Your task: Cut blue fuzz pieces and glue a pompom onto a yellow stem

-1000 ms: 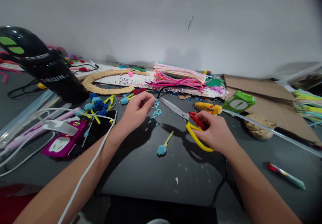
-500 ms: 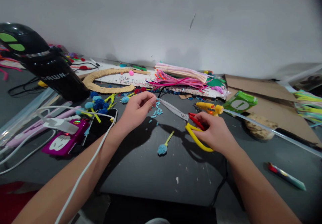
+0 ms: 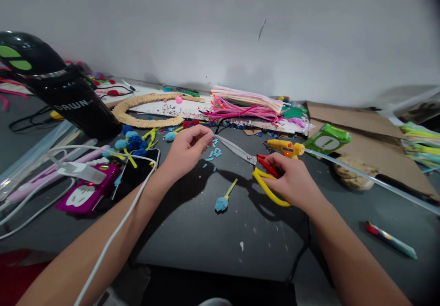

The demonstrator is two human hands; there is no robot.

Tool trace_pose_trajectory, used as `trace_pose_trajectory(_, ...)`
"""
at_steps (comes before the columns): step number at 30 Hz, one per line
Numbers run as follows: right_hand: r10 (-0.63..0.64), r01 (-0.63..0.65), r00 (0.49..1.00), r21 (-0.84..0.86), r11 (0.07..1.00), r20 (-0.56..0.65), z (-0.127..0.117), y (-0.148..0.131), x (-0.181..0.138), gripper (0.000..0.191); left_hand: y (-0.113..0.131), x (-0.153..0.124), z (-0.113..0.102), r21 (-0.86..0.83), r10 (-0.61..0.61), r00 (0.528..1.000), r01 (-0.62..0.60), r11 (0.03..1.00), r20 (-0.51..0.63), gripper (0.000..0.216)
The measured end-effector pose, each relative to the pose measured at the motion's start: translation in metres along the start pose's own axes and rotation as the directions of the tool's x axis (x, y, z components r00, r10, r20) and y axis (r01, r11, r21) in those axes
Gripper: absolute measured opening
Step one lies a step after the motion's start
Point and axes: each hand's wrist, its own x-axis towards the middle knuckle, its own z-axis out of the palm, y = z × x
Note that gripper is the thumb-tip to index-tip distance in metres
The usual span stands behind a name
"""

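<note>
My right hand point(image 3: 290, 177) grips the red and yellow handles of a pair of scissors point(image 3: 237, 151), whose long blades look closed and point up-left. The blade tips reach the fingertips of my left hand point(image 3: 190, 147), which is pinched closed; whatever it holds is hidden behind the fingers. Under the tips lie several short snipped light-blue pieces point(image 3: 216, 152) on the dark table. Nearer to me rests a light-blue fluffy flower point(image 3: 221, 204) on a short yellow-green stem.
Left of my hands stand a black bottle point(image 3: 74, 99), a purple power socket point(image 3: 87, 189) and blue pompom flowers point(image 3: 135, 141). A white cable point(image 3: 120, 225) crosses my left forearm. Pink pipe cleaners point(image 3: 245, 106) lie behind, a yellow glue gun point(image 3: 285, 147) and green packet point(image 3: 328, 139) to the right.
Hardly anything differs: both hands and the scissors hold the same pose, and the whole view has shifted very slightly.
</note>
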Motion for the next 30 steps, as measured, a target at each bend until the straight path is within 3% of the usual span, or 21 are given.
trace_pose_trajectory(30,-0.028,0.028,1.0,-0.016,0.999,-0.003,-0.0008,-0.0016,-0.0006,0.019,0.0027,0.0011,-0.0007,0.008,-0.005,1.0,0.005,1.0,0.005,0.024)
